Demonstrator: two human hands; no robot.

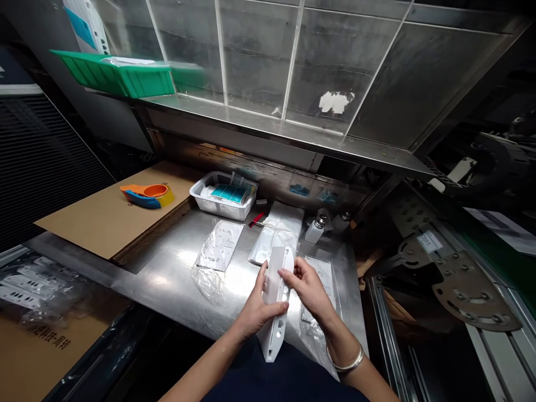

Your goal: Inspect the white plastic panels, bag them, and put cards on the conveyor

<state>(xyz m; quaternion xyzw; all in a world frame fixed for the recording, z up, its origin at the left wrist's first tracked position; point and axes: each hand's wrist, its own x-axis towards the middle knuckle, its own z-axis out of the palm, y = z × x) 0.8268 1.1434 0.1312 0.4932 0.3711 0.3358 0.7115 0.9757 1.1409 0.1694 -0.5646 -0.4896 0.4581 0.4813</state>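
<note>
My left hand [256,308] is wrapped round a long white plastic part [276,304], held on edge over the near side of a steel bench [176,262]. My right hand [307,285] pinches the same part near its upper half; a metal bangle sits on that wrist. Under the hands lie clear plastic bags [320,279]. A flat bagged sheet [221,244] lies to the left, with a crumpled clear bag [208,281] below it. More bagged white parts [278,231] are stacked just beyond the hands.
A white tray [224,195] with teal pieces stands at the back. An orange and blue tape dispenser [146,195] rests on cardboard [109,218] at left. Two small pump bottles [316,229] stand right of the bags. A green bin [113,72] sits on the upper shelf. Machinery lies at right.
</note>
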